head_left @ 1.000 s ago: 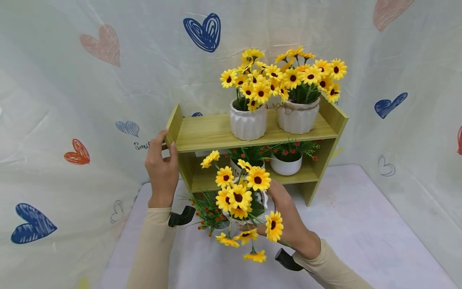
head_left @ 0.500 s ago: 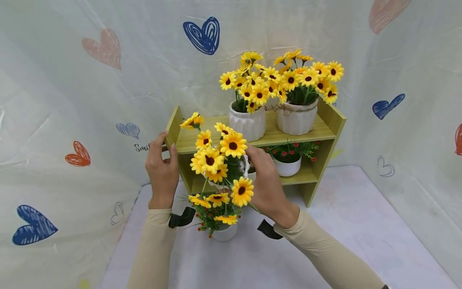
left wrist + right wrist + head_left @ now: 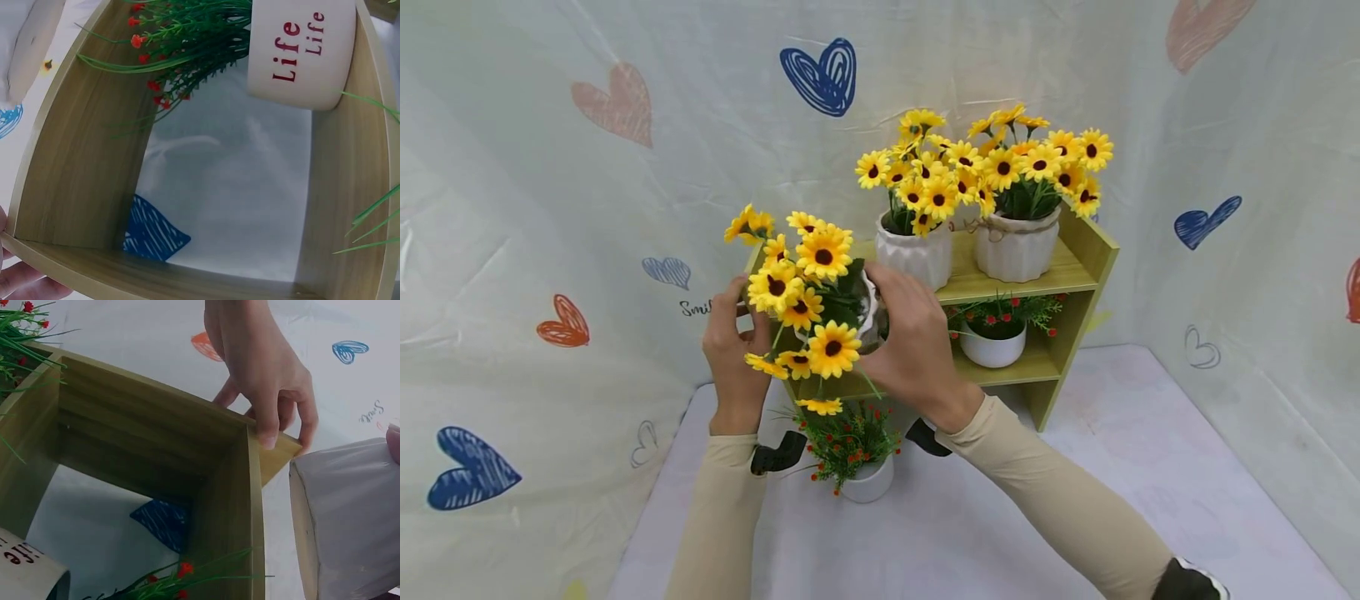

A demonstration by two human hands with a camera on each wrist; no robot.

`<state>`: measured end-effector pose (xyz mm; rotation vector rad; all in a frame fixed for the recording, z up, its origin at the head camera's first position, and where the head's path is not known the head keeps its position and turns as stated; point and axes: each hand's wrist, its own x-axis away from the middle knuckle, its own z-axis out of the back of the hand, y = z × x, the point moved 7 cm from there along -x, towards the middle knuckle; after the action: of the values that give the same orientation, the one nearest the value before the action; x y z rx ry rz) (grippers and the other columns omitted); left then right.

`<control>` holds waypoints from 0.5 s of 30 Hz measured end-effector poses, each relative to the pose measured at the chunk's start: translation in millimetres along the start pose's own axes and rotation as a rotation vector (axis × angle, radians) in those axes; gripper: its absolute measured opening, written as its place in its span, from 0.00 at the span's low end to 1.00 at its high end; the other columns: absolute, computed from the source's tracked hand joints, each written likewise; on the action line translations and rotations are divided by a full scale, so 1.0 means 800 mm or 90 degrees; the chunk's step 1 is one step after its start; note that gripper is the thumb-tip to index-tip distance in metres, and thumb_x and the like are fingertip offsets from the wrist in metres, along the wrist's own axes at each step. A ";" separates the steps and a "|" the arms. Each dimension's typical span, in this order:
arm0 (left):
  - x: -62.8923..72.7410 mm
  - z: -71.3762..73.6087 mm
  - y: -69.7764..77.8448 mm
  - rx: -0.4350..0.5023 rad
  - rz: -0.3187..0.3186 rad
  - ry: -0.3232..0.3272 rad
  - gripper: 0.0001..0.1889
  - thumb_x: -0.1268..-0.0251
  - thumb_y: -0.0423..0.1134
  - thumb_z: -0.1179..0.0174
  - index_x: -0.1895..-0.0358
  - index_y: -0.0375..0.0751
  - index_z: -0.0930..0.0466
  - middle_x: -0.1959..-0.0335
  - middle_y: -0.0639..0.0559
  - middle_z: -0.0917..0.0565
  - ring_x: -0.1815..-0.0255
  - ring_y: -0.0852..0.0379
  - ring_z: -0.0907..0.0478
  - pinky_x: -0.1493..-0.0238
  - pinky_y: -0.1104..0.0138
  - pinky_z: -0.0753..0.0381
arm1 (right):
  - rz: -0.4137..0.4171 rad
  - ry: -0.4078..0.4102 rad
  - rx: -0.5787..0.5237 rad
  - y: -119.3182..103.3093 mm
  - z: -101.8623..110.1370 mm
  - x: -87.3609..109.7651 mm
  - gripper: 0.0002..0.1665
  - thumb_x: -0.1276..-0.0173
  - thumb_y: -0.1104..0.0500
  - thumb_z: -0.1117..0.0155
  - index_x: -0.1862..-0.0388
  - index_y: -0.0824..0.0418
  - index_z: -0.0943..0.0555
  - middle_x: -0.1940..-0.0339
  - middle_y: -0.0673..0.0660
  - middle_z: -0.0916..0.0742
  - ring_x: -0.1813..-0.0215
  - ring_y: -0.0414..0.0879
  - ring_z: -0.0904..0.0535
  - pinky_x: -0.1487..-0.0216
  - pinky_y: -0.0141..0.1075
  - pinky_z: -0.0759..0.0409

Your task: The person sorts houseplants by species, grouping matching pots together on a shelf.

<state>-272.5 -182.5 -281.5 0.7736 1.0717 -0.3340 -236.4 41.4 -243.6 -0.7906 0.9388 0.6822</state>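
Note:
My right hand (image 3: 917, 342) grips a ribbed white flowerpot (image 3: 350, 519) of yellow artificial sunflowers (image 3: 820, 254), held tilted in front of the top left end of a wooden shelf (image 3: 1093, 237). The blooms lean left and overlap my left hand (image 3: 737, 367) in the head view. That hand holds the upper end of the left side panel, its fingers (image 3: 267, 428) bent over the wood in the right wrist view. Two more potted sunflowers, one in a ribbed white pot (image 3: 913, 254) and one in a twine-tied pot (image 3: 1018, 250), stand on the top board.
Red-flowered plants sit on the lower board, one in a round white bowl (image 3: 994, 346), another in a white "Life" pot (image 3: 300, 56). A further red-flowered plant (image 3: 850, 450) stands on the white-covered table (image 3: 985, 525) before the shelf. A heart-print curtain (image 3: 722, 150) hangs behind.
My right hand has carried the potted sunflowers up and left, from in front of the lower board to the top board's left end. My left hand stays on the side panel.

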 end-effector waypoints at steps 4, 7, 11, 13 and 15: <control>0.000 0.000 0.000 0.014 0.012 -0.002 0.19 0.19 0.30 0.46 0.30 0.35 0.24 0.48 0.33 0.18 0.49 0.38 0.15 0.55 0.70 0.12 | -0.008 0.000 0.012 -0.001 -0.011 -0.011 0.52 0.54 0.51 0.10 0.32 0.69 0.24 0.42 0.65 0.13 0.43 0.59 0.17 0.37 0.53 0.20; 0.000 0.000 0.000 0.005 0.031 0.003 0.19 0.19 0.33 0.41 0.30 0.33 0.24 0.48 0.33 0.18 0.49 0.36 0.15 0.48 0.51 0.11 | -0.023 0.001 0.030 0.001 -0.018 -0.019 0.55 0.54 0.46 0.09 0.32 0.68 0.24 0.41 0.65 0.13 0.41 0.59 0.17 0.34 0.53 0.20; -0.001 0.001 0.003 -0.018 0.045 -0.002 0.21 0.22 0.34 0.37 0.30 0.32 0.24 0.47 0.32 0.18 0.50 0.37 0.15 0.54 0.64 0.11 | -0.052 0.000 0.057 0.005 -0.029 -0.028 0.59 0.55 0.39 0.09 0.31 0.68 0.24 0.39 0.63 0.13 0.40 0.57 0.16 0.34 0.52 0.20; -0.001 0.001 0.003 -0.025 0.047 -0.006 0.21 0.22 0.33 0.37 0.31 0.33 0.24 0.46 0.33 0.18 0.51 0.39 0.14 0.58 0.74 0.14 | -0.065 0.004 0.073 0.007 -0.034 -0.033 0.60 0.55 0.35 0.11 0.31 0.68 0.23 0.39 0.62 0.13 0.40 0.56 0.16 0.34 0.51 0.19; -0.002 0.001 0.003 -0.028 0.040 -0.008 0.20 0.21 0.32 0.40 0.31 0.32 0.24 0.45 0.33 0.18 0.51 0.39 0.14 0.62 0.73 0.13 | -0.076 0.008 0.092 0.008 -0.038 -0.037 0.60 0.54 0.32 0.12 0.31 0.68 0.22 0.40 0.61 0.12 0.41 0.56 0.15 0.35 0.50 0.18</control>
<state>-271.1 -181.3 -278.9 0.7632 1.0380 -0.2598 -267.1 15.0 -230.1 -0.7172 0.9332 0.5000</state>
